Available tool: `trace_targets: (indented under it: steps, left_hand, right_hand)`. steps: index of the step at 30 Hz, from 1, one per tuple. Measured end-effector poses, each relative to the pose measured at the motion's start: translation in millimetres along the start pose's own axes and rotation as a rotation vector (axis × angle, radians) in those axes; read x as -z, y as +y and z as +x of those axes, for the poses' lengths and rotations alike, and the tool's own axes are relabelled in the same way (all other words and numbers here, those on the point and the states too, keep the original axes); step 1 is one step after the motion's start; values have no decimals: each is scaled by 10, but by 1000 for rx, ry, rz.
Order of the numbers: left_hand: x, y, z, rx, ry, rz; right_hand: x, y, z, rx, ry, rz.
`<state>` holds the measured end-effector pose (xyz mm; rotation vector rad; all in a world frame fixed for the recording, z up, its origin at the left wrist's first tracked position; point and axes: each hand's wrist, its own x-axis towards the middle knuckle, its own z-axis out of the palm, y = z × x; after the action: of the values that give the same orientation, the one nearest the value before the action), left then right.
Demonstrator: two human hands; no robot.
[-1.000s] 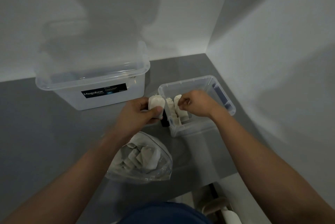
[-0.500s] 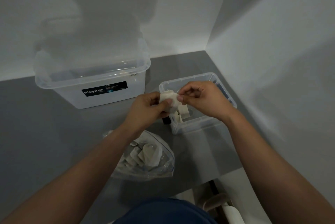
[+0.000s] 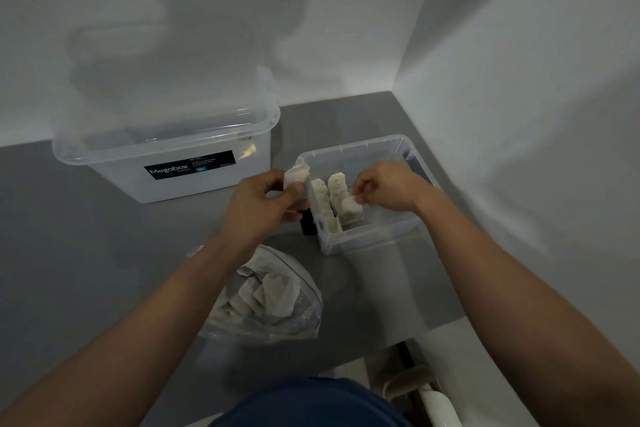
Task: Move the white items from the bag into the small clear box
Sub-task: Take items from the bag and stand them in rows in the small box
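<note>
Pinched between thumb and fingertips of the right hand (image 3: pixel 388 186), inside the small clear box (image 3: pixel 367 241): 1 white item (image 3: pixel 350 208), flat and roughly upright, long axis near vertical, lower edge down among the others at the near end of the right-hand row. Remaining fingers curled in.

Gripped by the left hand (image 3: pixel 263 200), thumb pressed on its face: a 2nd white item (image 3: pixel 296 176), just outside the box's left wall and about level with the rim, top edge pointing up and away.

Standing on edge in the box: 2 rows of white items (image 3: pixel 320 196), side by side against the left wall, each row running near to far.

Lying nearest, partly under the left forearm: the clear bag (image 3: pixel 298 322), with more white pieces (image 3: pixel 273 295) jumbled at all angles inside.

Farther back and left, on the grey table (image 3: pixel 86 253): a large clear box (image 3: pixel 162 181) labelled Megabox.

Just beside the small box's left wall: a small dark object (image 3: pixel 306 226), too shadowed to identify.
</note>
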<state>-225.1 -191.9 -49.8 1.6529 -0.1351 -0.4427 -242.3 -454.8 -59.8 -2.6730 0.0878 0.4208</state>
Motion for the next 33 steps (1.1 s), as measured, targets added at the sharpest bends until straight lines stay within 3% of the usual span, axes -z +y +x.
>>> trace_targets:
  steps: [13, 16, 20, 30, 33]
  left_hand:
    - [27, -82, -23, 17, -12, -5]
    - [33, -78, -17, 19, -14, -6]
    - [25, -49, -8, 12, -18, 5]
    - [18, -48, 27, 16, -27, 6]
    - [15, -46, 37, 15, -29, 5]
  right_hand:
    - [-253, 51, 285, -73, -42, -136]
    - [-228, 2, 255, 35, 14, -156]
    - [-254, -120, 237, 249, -154, -236]
    - [-357, -188, 332, 293, -333, -390]
    - [-332, -183, 318, 326, -294, -374]
